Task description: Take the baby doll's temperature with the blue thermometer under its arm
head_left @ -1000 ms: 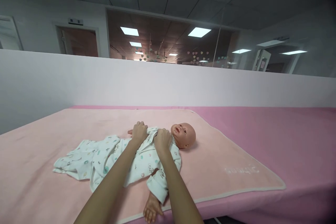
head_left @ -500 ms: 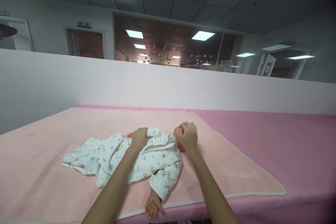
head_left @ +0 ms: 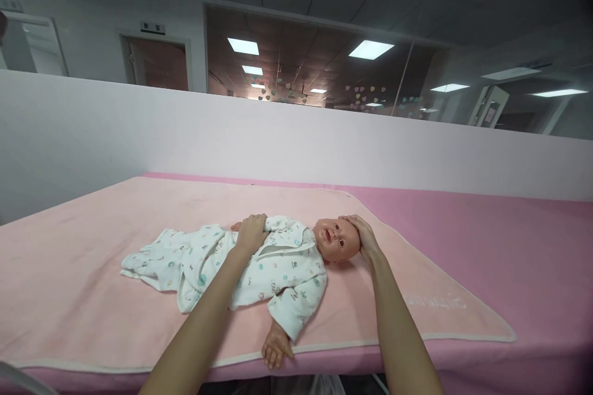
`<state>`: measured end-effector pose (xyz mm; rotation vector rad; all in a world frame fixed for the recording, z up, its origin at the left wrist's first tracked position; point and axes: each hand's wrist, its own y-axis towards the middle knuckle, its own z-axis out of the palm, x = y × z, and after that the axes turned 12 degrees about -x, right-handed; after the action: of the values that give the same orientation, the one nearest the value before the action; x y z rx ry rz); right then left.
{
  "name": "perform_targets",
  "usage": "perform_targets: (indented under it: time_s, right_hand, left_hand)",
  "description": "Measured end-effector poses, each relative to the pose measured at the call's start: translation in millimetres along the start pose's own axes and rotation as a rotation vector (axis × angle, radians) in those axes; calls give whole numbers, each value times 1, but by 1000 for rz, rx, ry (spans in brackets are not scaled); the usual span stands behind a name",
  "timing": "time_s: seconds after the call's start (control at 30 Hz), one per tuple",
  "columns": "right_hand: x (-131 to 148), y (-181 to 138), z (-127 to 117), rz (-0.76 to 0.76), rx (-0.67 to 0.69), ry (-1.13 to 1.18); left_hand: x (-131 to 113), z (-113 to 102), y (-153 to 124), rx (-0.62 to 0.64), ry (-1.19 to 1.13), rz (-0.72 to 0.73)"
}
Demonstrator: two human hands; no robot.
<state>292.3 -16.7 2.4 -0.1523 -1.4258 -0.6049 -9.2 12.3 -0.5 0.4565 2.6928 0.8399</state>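
Observation:
A baby doll [head_left: 278, 268] lies on its back, dressed in a white gown with small coloured prints. Its bare head [head_left: 334, 239] points right, with the face up. My left hand [head_left: 252, 233] is on the far side of the doll's body, fingers closed over the gown near the far sleeve; the fingertips are partly hidden. On the crown of the head rests my right hand [head_left: 362, 236], its fingers stretched along the top and side. The doll's near hand [head_left: 277, 345] sticks out of its sleeve by the table edge.
Under the doll is a peach blanket [head_left: 92, 228] with a white border, spread over a pink table cover [head_left: 463, 241]. A white partition [head_left: 296, 142] stands behind. At the lower left edge a pale curved bar [head_left: 25, 378] shows.
My right hand has slid from over the doll's face to the crown, uncovering the face. My left hand stays on the gown. The camera view has shifted slightly.

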Motion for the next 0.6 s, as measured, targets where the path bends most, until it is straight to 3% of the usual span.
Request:
perform_targets:
  time_s: [0.1,0.27,0.4,0.6]
  right_hand:
    - [1,0,-3,-71,71,-53]
    - [2,-4,-3,-22,158,-82]
    - [2,-4,-3,-84,162,-67]
    - [6,-5,-4,-44,183,-55]
  left_hand:
    - [0,0,0,7,-4,-2]
    - [1,1,-1,0,-13,-2]
    - [2,1,-1,-7,-21,5]
    - [2,1,-1,-18,-26,11]
